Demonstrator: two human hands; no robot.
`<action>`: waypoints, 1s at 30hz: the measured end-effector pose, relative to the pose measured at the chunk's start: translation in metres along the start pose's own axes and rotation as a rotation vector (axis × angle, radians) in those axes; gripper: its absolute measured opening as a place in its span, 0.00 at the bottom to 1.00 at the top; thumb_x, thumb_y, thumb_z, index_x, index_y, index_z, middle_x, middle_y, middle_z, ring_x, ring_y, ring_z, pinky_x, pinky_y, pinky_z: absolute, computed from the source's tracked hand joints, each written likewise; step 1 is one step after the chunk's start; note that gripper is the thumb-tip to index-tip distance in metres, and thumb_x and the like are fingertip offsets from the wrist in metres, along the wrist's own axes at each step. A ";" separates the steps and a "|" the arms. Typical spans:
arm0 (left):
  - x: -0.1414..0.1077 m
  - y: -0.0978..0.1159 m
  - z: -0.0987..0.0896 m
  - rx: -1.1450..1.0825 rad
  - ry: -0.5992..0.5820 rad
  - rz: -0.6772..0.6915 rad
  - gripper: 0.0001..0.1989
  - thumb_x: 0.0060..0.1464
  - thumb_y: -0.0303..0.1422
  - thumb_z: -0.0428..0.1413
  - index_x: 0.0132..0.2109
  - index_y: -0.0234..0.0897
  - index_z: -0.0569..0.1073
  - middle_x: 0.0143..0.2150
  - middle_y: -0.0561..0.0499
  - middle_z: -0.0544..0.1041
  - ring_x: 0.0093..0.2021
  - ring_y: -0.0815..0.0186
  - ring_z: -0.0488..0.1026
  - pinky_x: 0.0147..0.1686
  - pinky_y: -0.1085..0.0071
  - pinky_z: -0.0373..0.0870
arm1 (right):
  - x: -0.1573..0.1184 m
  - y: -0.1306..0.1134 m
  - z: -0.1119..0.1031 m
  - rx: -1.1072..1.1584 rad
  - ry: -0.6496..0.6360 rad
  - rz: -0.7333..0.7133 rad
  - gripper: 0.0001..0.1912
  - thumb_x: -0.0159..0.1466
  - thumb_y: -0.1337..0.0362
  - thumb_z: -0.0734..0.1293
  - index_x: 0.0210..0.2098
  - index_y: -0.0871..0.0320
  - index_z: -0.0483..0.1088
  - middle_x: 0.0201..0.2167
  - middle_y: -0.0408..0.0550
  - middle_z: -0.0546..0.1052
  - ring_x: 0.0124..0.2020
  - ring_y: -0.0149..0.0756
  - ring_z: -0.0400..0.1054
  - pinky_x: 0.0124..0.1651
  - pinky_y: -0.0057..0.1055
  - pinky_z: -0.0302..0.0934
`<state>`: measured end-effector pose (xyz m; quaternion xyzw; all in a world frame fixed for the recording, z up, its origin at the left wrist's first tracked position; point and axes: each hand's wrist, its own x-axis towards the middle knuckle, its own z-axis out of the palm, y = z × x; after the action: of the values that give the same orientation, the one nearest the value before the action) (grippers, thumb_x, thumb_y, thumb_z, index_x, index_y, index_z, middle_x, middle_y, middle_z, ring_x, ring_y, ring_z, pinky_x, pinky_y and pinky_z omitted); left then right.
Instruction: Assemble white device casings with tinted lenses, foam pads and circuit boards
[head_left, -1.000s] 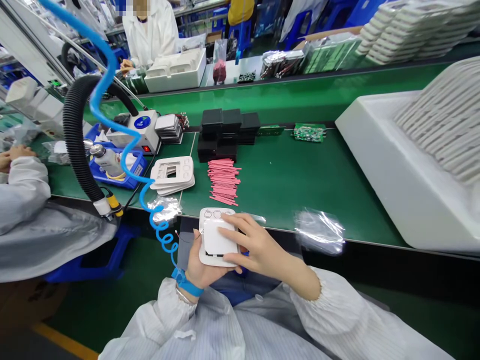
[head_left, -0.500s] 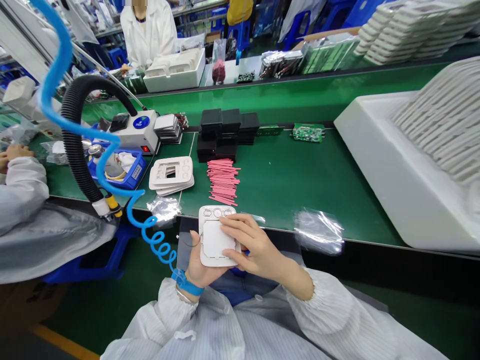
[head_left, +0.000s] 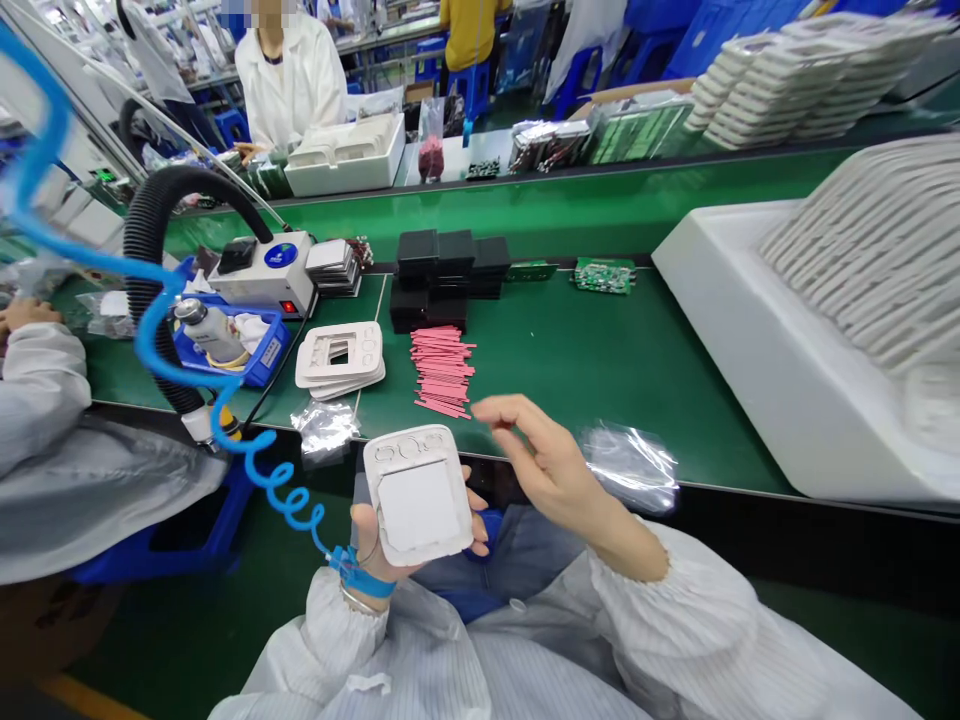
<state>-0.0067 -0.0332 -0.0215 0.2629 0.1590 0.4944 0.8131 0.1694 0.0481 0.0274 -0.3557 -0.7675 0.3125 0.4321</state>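
Note:
My left hand (head_left: 370,540) holds a white plastic casing (head_left: 420,492) from below, its thumb at the left edge and fingertips showing past the right edge. A flat white panel sits in the casing's square recess, below a row of rounded outlines. Apart from the casing, my right hand (head_left: 551,462) hovers over the table's front edge. Its fingers are bent, with a gap to the thumb and nothing visible between them. Closest to its fingertips lies a pile of pink strips (head_left: 442,370). A blue coiled cord (head_left: 281,482) runs to a band on my left wrist.
White frames (head_left: 340,358) are stacked left of the strips, with black blocks (head_left: 431,275) behind. Circuit boards (head_left: 604,275) lie farther back. A large white bin (head_left: 735,320) of white parts stands right. Clear plastic bags (head_left: 630,465) overhang the front edge. A co-worker's sleeve (head_left: 45,375) is left.
My right hand has come off the casing and moved right and slightly up. The casing, in my left hand, has come lower and left, tilting a little.

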 end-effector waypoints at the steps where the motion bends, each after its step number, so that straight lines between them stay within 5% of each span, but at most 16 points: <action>1: 0.001 0.002 0.001 -0.022 0.009 0.012 0.56 0.29 0.67 0.51 0.58 0.28 0.63 0.47 0.33 0.72 0.43 0.45 0.71 0.40 0.49 0.67 | 0.009 0.008 0.002 -0.060 0.003 0.016 0.11 0.63 0.74 0.56 0.42 0.58 0.64 0.38 0.50 0.70 0.37 0.36 0.64 0.39 0.34 0.60; 5: 0.002 0.005 0.004 -0.097 0.011 -0.008 0.56 0.29 0.66 0.53 0.56 0.25 0.65 0.43 0.35 0.74 0.42 0.49 0.71 0.41 0.52 0.68 | 0.040 0.046 0.023 -0.351 -0.070 0.104 0.06 0.58 0.70 0.63 0.36 0.60 0.66 0.32 0.51 0.70 0.35 0.40 0.63 0.38 0.36 0.59; 9: -0.001 0.009 0.006 -0.106 0.081 0.037 0.54 0.30 0.66 0.53 0.55 0.26 0.68 0.48 0.33 0.72 0.40 0.50 0.71 0.38 0.53 0.69 | 0.048 0.068 0.043 -0.404 -0.119 0.095 0.05 0.57 0.73 0.61 0.27 0.58 0.64 0.27 0.49 0.68 0.32 0.39 0.61 0.36 0.34 0.58; 16: -0.005 0.019 0.001 -0.118 0.151 0.057 0.53 0.33 0.67 0.49 0.55 0.27 0.67 0.44 0.35 0.73 0.42 0.50 0.71 0.42 0.51 0.68 | 0.043 0.069 0.047 -0.492 -0.149 0.055 0.08 0.61 0.73 0.57 0.27 0.58 0.63 0.28 0.54 0.68 0.34 0.43 0.59 0.38 0.38 0.56; 23: -0.009 0.028 -0.001 -0.140 0.225 0.139 0.48 0.38 0.61 0.54 0.61 0.37 0.60 0.52 0.37 0.71 0.44 0.51 0.71 0.42 0.49 0.69 | 0.037 0.058 0.043 -0.505 -0.183 0.011 0.06 0.60 0.70 0.61 0.27 0.58 0.65 0.29 0.51 0.68 0.34 0.41 0.60 0.37 0.35 0.57; 30: -0.018 0.036 -0.001 -0.189 0.232 0.127 0.49 0.39 0.60 0.55 0.63 0.38 0.55 0.47 0.40 0.74 0.45 0.53 0.71 0.44 0.54 0.69 | 0.034 0.058 0.049 -0.521 -0.151 0.059 0.08 0.58 0.73 0.61 0.24 0.58 0.65 0.25 0.50 0.67 0.32 0.41 0.60 0.34 0.35 0.56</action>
<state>-0.0417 -0.0350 -0.0014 0.1360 0.1877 0.5847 0.7774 0.1298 0.0997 -0.0244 -0.4529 -0.8413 0.1426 0.2584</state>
